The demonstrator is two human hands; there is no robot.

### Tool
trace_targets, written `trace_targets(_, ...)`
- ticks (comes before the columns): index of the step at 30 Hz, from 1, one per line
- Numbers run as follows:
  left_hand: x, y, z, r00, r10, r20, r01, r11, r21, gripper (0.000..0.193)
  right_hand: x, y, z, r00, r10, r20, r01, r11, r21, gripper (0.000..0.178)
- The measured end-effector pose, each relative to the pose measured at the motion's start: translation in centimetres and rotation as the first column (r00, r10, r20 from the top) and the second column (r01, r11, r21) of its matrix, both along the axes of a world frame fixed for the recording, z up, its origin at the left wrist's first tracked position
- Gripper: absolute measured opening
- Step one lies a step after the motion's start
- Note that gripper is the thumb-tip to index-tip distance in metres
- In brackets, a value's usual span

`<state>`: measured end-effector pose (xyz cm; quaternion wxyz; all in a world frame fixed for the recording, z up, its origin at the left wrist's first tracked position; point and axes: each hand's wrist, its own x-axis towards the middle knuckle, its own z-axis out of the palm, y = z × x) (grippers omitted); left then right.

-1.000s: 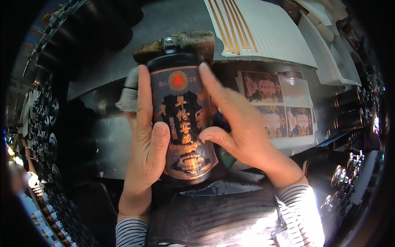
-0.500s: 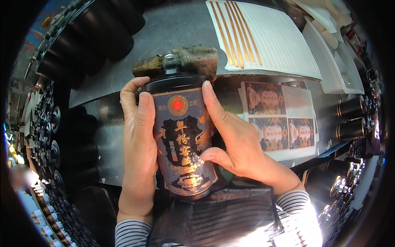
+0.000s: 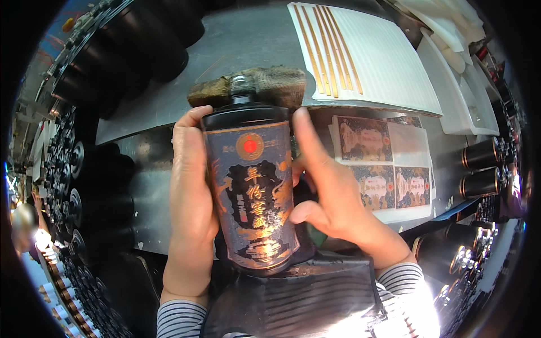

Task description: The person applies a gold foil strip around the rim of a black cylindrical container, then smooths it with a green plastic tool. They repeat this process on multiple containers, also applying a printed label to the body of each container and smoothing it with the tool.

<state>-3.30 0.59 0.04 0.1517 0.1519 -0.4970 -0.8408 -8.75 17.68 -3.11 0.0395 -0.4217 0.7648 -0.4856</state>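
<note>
Close downward fisheye view from head

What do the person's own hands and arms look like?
The left hand and right hand are bare, no glove or watch visible. The left sleeve and right sleeve are white with thin dark stripes; glare partly whitens the right.

The person's left hand (image 3: pixel 194 194) holds a dark bottle (image 3: pixel 253 191) along its left side. The bottle's neck points to the far side. The right hand (image 3: pixel 341 194) is at the bottle's right side, thumb and pointing finger spread; it is hard to tell if they touch. Past the neck is a rough brown thing (image 3: pixel 282 84) by the gray counter (image 3: pixel 253 45). Far right, thin gold strips (image 3: pixel 317 56) lie on a white sheet (image 3: pixel 389 67). Nearer are printed labels (image 3: pixel 366 138).
</note>
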Motion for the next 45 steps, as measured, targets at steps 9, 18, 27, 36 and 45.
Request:
trace_targets(9, 2.4, -1.7, -1.9, 0.982, -0.097, -0.163, 0.027, 0.922, -0.386, 0.066, -1.3, 1.8, -0.1, 0.978, 0.157, 0.139, -0.17, 0.982, 0.088, 0.144)
trace_targets(18, 6.1, -6.4, -5.4, 0.9, -0.431, 0.065, 0.367, 0.67, -0.646, 0.151, -0.5, 2.2, 0.0, 0.979, 0.183, 0.095, -0.199, 0.96, 0.199, 0.154)
trace_targets(27, 5.7, -5.9, -5.7, 0.887, -0.458, 0.061, 0.358, 0.596, -0.718, 0.149, 0.3, 1.4, -1.1, 0.967, 0.192, 0.169, -0.202, 0.979, 0.041, 0.139)
trace_targets(36, 3.3, -4.5, -4.1, 0.941, -0.339, -0.009, 0.262, 0.743, -0.617, 0.127, -0.6, 1.5, 1.7, 0.977, 0.087, 0.195, -0.118, 0.982, 0.151, 0.137)
trace_targets(45, 7.7, -5.3, -3.4, 0.755, -0.544, 0.366, 0.606, 0.365, -0.707, 0.133, 0.5, 2.3, 1.9, 0.97, 0.1, 0.222, -0.158, 0.952, 0.262, 0.141)
